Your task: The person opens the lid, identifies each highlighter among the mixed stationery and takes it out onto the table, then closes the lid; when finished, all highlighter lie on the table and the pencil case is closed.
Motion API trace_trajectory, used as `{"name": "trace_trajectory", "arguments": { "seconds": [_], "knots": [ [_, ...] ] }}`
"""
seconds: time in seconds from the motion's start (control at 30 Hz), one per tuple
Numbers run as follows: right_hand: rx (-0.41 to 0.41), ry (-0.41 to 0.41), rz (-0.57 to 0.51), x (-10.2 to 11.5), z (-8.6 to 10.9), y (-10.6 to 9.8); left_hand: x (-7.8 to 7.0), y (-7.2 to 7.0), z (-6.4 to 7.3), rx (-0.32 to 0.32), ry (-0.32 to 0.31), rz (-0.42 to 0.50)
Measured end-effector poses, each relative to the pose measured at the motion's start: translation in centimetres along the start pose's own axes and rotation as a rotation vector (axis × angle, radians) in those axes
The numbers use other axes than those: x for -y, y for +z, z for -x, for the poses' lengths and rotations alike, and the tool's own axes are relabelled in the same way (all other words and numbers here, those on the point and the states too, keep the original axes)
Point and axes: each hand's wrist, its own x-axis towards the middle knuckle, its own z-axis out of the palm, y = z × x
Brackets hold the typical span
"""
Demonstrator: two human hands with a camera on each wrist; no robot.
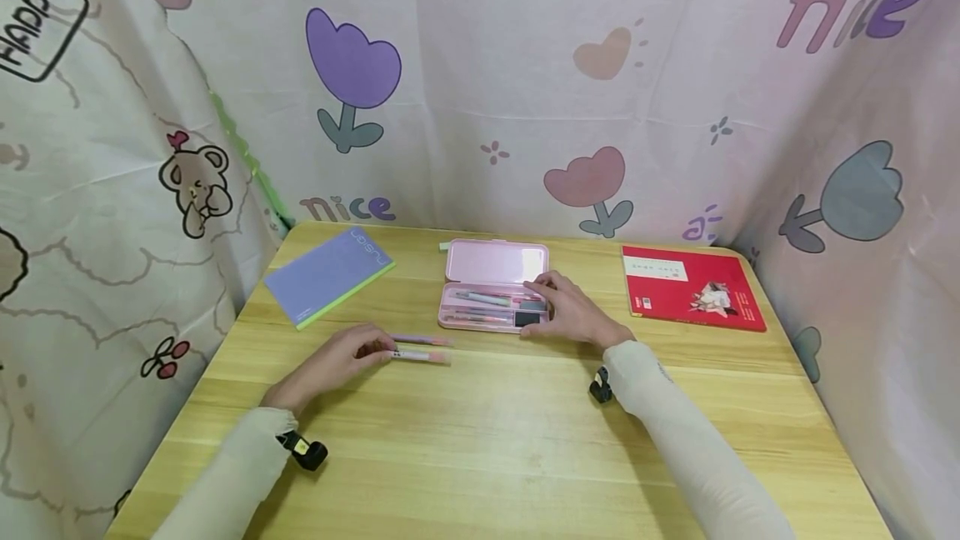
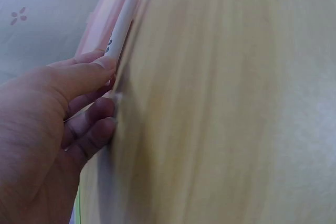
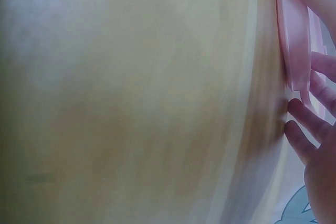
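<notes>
Your sleeves: pale cream, the left one point(image 1: 225, 473) and the right one point(image 1: 693, 448) reaching forward over the table.
Your wrist cameras: small black units, one at the left cuff point(image 1: 309, 451), one at the right cuff point(image 1: 601, 386).
Table: light wood-grain top point(image 1: 517, 440) under everything.
Your left hand: this hand point(image 1: 341, 361) is clamped on the white marker, thumb and forefinger pinching one end, other fingers bent below.
White marker: its barrel point(image 1: 412, 356) points right, pinkish end away from your fingers, in front of the pencil case and slightly to its left.
Purple pen: it point(image 1: 422, 340) lies just beyond the marker, roughly parallel; you cannot tell whether your fingers touch it.
Your right hand: this hand point(image 1: 573, 312) grips the right end of the pencil case, thumb at the front, fingers reaching round the far side, the last two spread clear in the right wrist view.
Pencil case: pink, its front wall point(image 1: 480, 328) towards you, lid point(image 1: 487, 261) tipped back, at the middle of the table's far half.
Case contents: several pens point(image 1: 483, 299) lying lengthwise, a dark block point(image 1: 527, 319) at the right.
Notebook: purple with a lime edge point(image 1: 327, 276), angled, left of the case.
Red book: flat point(image 1: 690, 290), right of your right hand.
Curtain: pale cloth point(image 1: 465, 65) with tulips and lettering behind the table.
</notes>
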Motion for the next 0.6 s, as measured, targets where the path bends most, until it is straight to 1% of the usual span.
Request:
{"name": "trace_trajectory", "arguments": {
  "seconds": [0.13,0.33,0.6],
  "knots": [
    [0.002,0.001,0.0,-0.02,0.02,-0.06,0.11,0.32,-0.11,0.008,-0.008,-0.008],
    [0.0,0.0,0.003,-0.07,-0.01,0.0,-0.03,0.32,-0.19,0.01,0.002,-0.018],
    [-0.001,-0.002,0.003,-0.06,0.02,-0.02,0.24,0.29,-0.17,0.009,0.004,-0.025]
  ]
}}
